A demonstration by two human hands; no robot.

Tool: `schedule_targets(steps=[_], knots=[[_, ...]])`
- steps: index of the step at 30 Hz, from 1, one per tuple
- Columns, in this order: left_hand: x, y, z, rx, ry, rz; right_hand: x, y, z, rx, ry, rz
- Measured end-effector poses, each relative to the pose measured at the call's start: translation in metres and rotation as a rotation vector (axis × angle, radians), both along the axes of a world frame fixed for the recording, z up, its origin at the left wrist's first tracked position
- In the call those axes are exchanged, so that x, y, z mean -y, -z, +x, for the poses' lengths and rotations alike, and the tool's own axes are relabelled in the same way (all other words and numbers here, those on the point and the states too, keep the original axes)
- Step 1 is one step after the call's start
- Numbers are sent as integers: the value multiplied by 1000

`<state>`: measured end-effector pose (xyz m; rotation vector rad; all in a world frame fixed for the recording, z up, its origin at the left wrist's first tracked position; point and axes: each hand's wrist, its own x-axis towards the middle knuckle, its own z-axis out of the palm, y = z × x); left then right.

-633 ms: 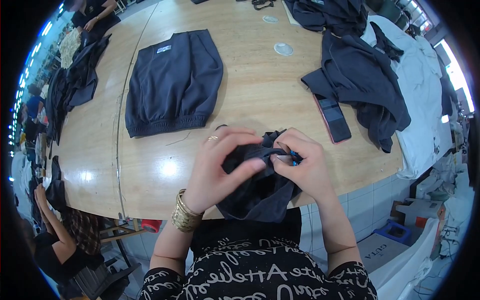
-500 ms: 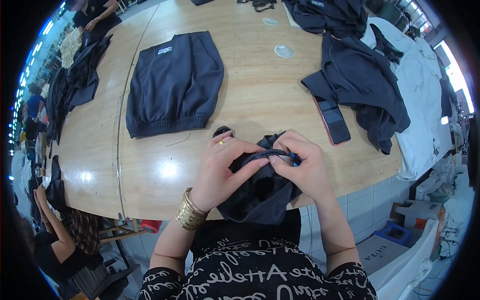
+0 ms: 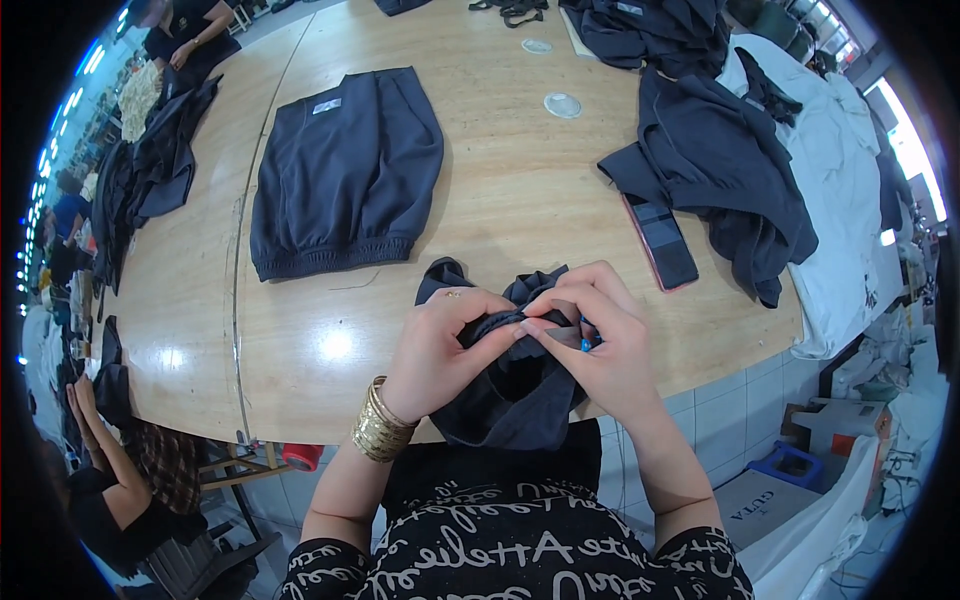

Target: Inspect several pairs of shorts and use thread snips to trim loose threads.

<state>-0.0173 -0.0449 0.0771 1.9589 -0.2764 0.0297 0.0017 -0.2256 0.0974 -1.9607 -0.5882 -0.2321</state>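
Observation:
Close to my body, at the table's front edge, a dark navy garment (image 3: 505,425) is bunched up and partly hangs over. My left hand (image 3: 425,345) pinches a seam or edge of it between thumb and fingers. Right beside those fingertips, my right hand (image 3: 610,340) pinches the same edge. Tucked in the right palm is a small grey tool with blue parts, which looks like thread snips (image 3: 586,345); the fingers hide most of it. Ahead and to the left lies a flat dark garment (image 3: 345,180) with a gathered elastic edge and a small pale label.
A phone (image 3: 662,245) lies at the right, partly under a rumpled dark garment (image 3: 720,160). White cloth (image 3: 835,160) drapes the table's right side. More dark garments (image 3: 150,175) lie far left. The wooden table (image 3: 500,180) has round inset discs. Co-workers sit at the left.
My right hand has shifted its fingers left, closer to the left fingertips, and the snips have turned in it. The pinched edge sits slightly lower, and more of the garment shows behind my left hand.

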Motion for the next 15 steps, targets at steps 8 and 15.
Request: schedule_targets(steps=[8, 15], knots=[[2, 2, -2, 206, 32, 181, 1, 14, 8, -301, -61, 34], [-5, 12, -2, 66, -24, 27, 25, 19, 12, -990, -273, 753]])
